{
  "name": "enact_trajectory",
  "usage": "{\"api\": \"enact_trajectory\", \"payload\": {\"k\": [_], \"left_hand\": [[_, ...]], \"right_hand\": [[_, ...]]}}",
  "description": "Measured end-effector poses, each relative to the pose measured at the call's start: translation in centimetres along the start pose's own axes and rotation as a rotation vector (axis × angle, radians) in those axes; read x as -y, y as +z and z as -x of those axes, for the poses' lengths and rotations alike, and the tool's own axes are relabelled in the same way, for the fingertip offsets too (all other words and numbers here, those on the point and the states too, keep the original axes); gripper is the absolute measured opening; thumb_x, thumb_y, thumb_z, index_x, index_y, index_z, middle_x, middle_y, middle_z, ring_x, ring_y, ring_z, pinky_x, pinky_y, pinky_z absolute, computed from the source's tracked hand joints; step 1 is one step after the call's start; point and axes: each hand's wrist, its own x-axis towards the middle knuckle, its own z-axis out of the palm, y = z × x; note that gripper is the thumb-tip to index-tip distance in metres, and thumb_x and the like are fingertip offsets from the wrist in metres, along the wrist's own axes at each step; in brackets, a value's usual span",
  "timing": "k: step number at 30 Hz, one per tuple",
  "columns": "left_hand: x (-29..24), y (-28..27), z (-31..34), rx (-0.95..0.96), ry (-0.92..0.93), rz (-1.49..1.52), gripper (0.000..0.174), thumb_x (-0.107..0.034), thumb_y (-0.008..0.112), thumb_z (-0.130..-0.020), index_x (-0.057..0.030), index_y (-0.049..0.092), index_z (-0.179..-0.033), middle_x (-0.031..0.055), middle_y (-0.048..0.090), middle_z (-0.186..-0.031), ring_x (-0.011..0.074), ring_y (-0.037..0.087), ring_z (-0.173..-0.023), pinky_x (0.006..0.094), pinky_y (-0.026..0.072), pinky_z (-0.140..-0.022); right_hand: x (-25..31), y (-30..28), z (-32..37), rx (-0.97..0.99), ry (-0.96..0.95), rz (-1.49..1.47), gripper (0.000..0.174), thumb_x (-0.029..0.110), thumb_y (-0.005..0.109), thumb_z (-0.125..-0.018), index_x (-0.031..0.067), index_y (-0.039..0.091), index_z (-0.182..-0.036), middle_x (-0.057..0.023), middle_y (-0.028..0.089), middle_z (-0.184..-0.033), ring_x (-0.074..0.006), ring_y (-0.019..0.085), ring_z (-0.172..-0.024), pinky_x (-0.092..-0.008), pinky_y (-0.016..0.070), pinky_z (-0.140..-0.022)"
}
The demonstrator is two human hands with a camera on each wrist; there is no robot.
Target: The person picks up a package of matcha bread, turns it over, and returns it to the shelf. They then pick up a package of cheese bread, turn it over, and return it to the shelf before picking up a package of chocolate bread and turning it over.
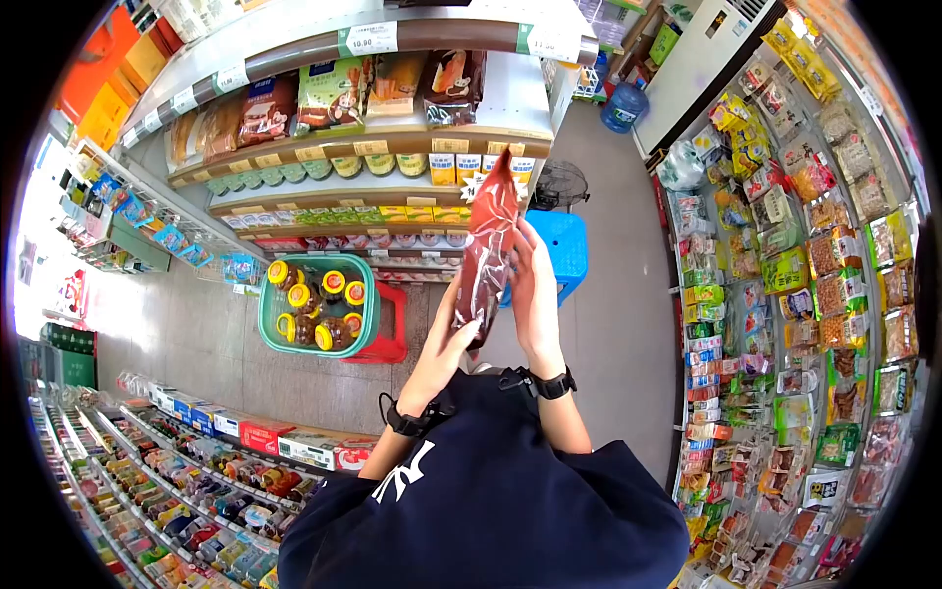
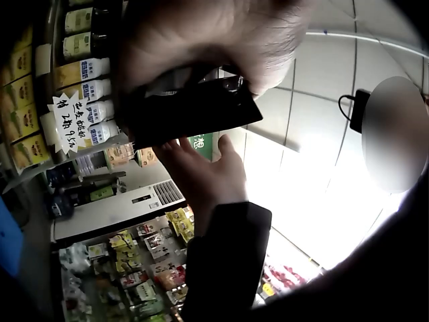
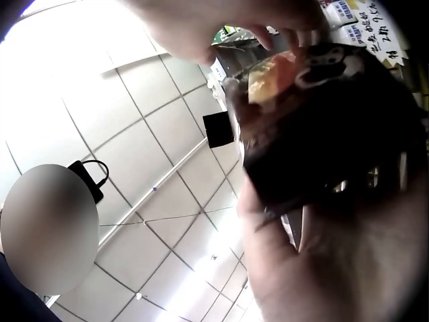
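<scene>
Nearest: holding a dark red snack packet (image 1: 488,250) upright between both hands, raised ahead of the chest and above a navy top (image 1: 491,510). Both forearms lifted, bent at the elbow, converging on the packet; a dark strap on each wrist.

With the left hand (image 1: 446,346): gripping the packet's lower end, fingers laid up along its near face, thumb at the edge. Confirmed from the left wrist view: fingers of the left hand (image 2: 214,40) curled over the dark packet (image 2: 194,111), with the right hand (image 2: 201,174) just beneath.

With the right hand (image 1: 535,290): clasping the packet's right side, palm against it, fingers reaching toward the upper half. From the right wrist view: packet (image 3: 322,114) close to the lens, flesh wrapped round its lower edge; individual fingers too blurred to separate.

Beyond the hands, on the floor: a green basket (image 1: 267,324) of yellow-capped bottles (image 1: 319,299), set on a red stool (image 1: 392,329); a blue stool (image 1: 567,250) just right of the packet.

Further off: wooden shelving (image 1: 373,147) with bagged goods and price tags, directly behind the packet's top. To the right, a wall rack (image 1: 785,275) of hanging snack bags. To the lower left, a shelf of bottled goods (image 1: 196,491). Farthest: a blue water jug (image 1: 624,106) at the aisle's end.
</scene>
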Motion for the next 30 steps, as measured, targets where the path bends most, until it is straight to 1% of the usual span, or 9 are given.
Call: {"api": "enact_trajectory", "payload": {"k": [4, 7, 8, 11, 16, 20, 21, 24, 30], "left_hand": [[0.4, -1.7, -2.0, 0.024, -0.031, 0.138, 0.058, -0.025, 0.041, -0.097, 0.0015, 0.023, -0.144, 0.0124, 0.037, -0.142, 0.0194, 0.034, -0.132, 0.0333, 0.0242, -0.11], [0.8, -2.5, -3.8, 0.047, -0.133, 0.343, 0.055, -0.029, 0.041, -0.097, 0.001, 0.027, -0.142, 0.0114, 0.04, -0.141, 0.0194, 0.038, -0.13, 0.0344, 0.0266, -0.109], [0.6, -2.6, -4.3, 0.043, -0.137, 0.34, 0.053, -0.031, 0.04, -0.098, -0.0007, 0.03, -0.14, 0.0106, 0.044, -0.138, 0.0199, 0.043, -0.126, 0.0359, 0.0332, -0.106], [0.5, -3.2, -6.1, 0.088, -0.151, 0.389, 0.051, -0.032, 0.039, -0.098, -0.0025, 0.032, -0.139, 0.011, 0.046, -0.135, 0.0208, 0.049, -0.121, 0.0374, 0.0412, -0.1], [-0.2, -3.7, -8.9, 0.174, -0.192, 0.457, 0.051, -0.04, 0.039, -0.099, -0.0037, 0.04, -0.135, 0.0117, 0.053, -0.129, 0.0219, 0.053, -0.117, 0.0392, 0.0457, -0.095], [-0.3, -4.0, -12.5, 0.226, -0.176, 0.512, 0.05, -0.039, 0.037, -0.099, -0.0041, 0.042, -0.134, 0.0114, 0.052, -0.13, 0.0223, 0.051, -0.119, 0.0399, 0.0402, -0.101], [-0.7, -3.0, -13.4, 0.1, -0.176, 0.482, 0.055, -0.044, 0.034, -0.099, -0.0006, 0.045, -0.131, 0.0151, 0.059, -0.121, 0.0264, 0.06, -0.105, 0.0412, 0.0481, -0.089], [-1.6, -2.9, -16.7, 0.234, -0.153, 0.44, 0.059, -0.047, 0.031, -0.099, -0.0003, 0.041, -0.134, 0.0168, 0.057, -0.123, 0.0285, 0.059, -0.107, 0.0439, 0.0474, -0.09], [-3.6, -2.2, -22.5, 0.299, 0.007, 0.396, 0.047, -0.035, 0.035, -0.101, -0.0049, 0.035, -0.137, 0.0098, 0.048, -0.133, 0.0185, 0.05, -0.119, 0.0376, 0.0409, -0.1]], "right_hand": [[0.4, -0.3, -1.4, -0.017, 0.028, -0.03, 0.046, 0.01, 0.058, -0.091, 0.0011, 0.043, -0.134, -0.0067, 0.055, -0.122, -0.0108, 0.052, -0.109, -0.0252, 0.0404, -0.095], [0.3, -0.7, -2.0, -0.03, 0.056, 0.153, 0.033, 0.009, 0.057, -0.092, 0.0009, 0.052, -0.123, -0.0051, 0.059, -0.116, -0.0099, 0.054, -0.106, -0.026, 0.042, -0.094], [0.3, -0.7, -2.3, -0.042, 0.06, 0.164, 0.019, 0.011, 0.06, -0.091, 0.003, 0.057, -0.109, -0.0015, 0.061, -0.107, -0.0069, 0.055, -0.1, -0.0241, 0.0424, -0.09], [1.0, -0.3, -3.2, -0.02, 0.026, 0.209, 0.01, 0.012, 0.061, -0.091, 0.0051, 0.057, -0.098, 0.0014, 0.061, -0.098, -0.0042, 0.053, -0.092, -0.0218, 0.0425, -0.085], [1.7, -0.6, -5.3, -0.022, -0.016, 0.387, 0.012, 0.011, 0.062, -0.091, 0.0051, 0.052, -0.087, 0.0044, 0.055, -0.083, -0.0008, 0.05, -0.075, -0.0184, 0.0421, -0.069], [2.6, -0.7, -7.0, 0.01, -0.011, 0.368, 0.012, 0.01, 0.062, -0.091, 0.0034, 0.051, -0.09, 0.0027, 0.057, -0.084, -0.0027, 0.053, -0.078, -0.02, 0.0453, -0.071], [3.1, -0.2, -7.5, 0.012, -0.013, 0.372, 0.012, 0.01, 0.062, -0.091, 0.0034, 0.051, -0.09, 0.0027, 0.057, -0.084, -0.0027, 0.053, -0.078, -0.02, 0.0453, -0.071], [4.3, 0.8, -9.5, 0.003, -0.113, 0.425, 0.017, 0.009, 0.06, -0.092, 0.0012, 0.05, -0.103, -0.0033, 0.062, -0.093, -0.0075, 0.059, -0.088, -0.0233, 0.0486, -0.079], [4.0, -0.6, -14.7, -0.021, -0.193, 0.444, 0.014, 0.011, 0.059, -0.092, 0.0007, 0.053, -0.099, -0.0037, 0.063, -0.094, -0.0074, 0.059, -0.088, -0.0222, 0.0475, -0.079]]}}
